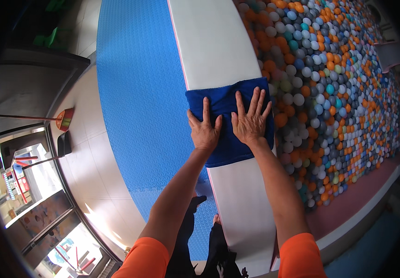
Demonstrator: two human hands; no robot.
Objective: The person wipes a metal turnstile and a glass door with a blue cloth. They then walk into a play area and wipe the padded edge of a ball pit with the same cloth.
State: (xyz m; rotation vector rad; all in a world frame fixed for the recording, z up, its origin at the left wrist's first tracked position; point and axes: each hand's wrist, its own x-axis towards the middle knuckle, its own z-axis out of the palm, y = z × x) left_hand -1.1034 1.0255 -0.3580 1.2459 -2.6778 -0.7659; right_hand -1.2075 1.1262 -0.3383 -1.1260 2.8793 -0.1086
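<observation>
A dark blue cloth (230, 143) lies spread across the top of a long white padded wall (214, 41), slightly creased along its far edge. My left hand (204, 129) presses on the cloth's left part, with the fingers apart. Flat on its right part rests my right hand (251, 121), its fingers stretched out and pointing away from me. Neither hand grips the cloth; both palms face down on it.
Right of the wall is a pit full of orange, white, grey and teal balls (329, 88). Blue textured matting (135, 92) covers the floor on the left. Beyond it stand a broom (64, 119) and a dustpan (64, 144) on pale tiles. My feet are on the mat.
</observation>
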